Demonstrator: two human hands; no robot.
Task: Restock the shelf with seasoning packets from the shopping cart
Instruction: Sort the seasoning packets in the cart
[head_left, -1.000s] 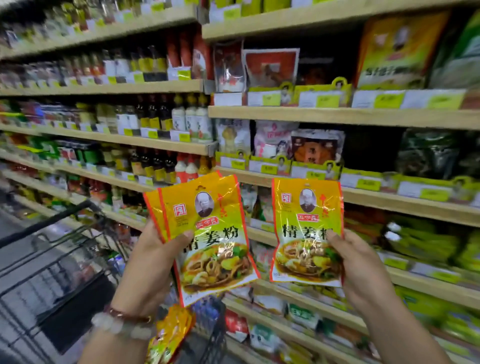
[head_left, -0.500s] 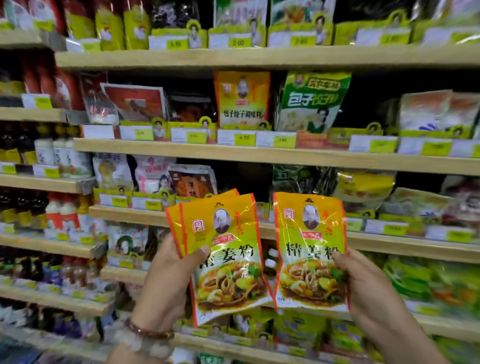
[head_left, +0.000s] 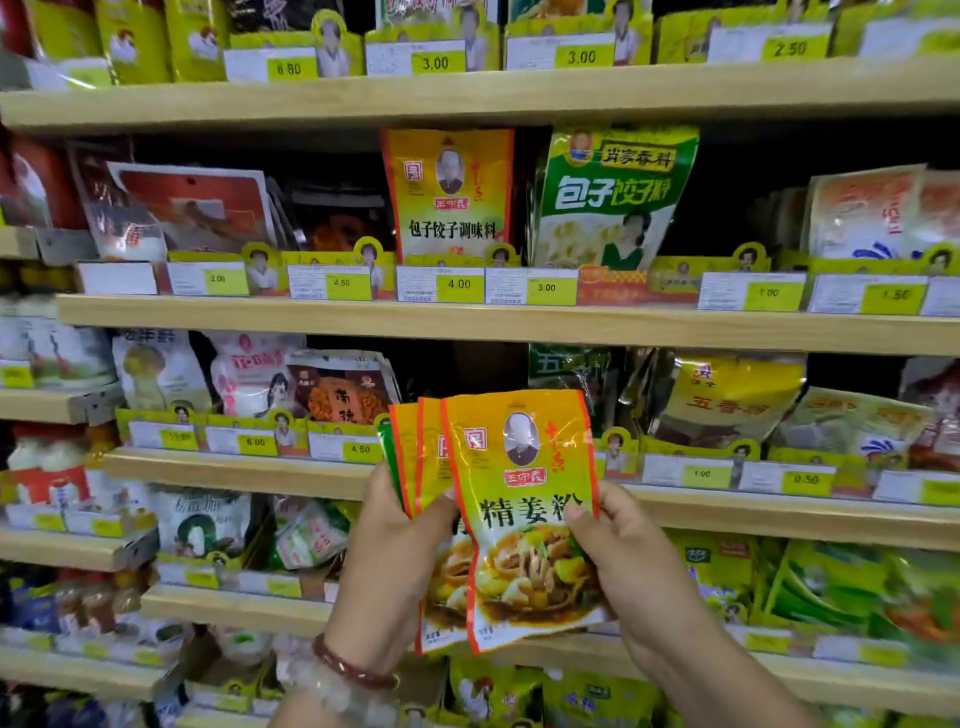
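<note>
Three fanned yellow ginger powder packets (head_left: 524, 514) with orange edges, portrait and dish print, held before the wooden shelf (head_left: 234, 470), left hand (head_left: 395, 561) gripping the stack, right hand (head_left: 628, 561) pinching the front packet's edge

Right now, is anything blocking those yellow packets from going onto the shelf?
Nothing visible. Both hands, left hand and right hand, hold the yellow packets in open air before the shelf; the dark gap behind looks free.
</note>
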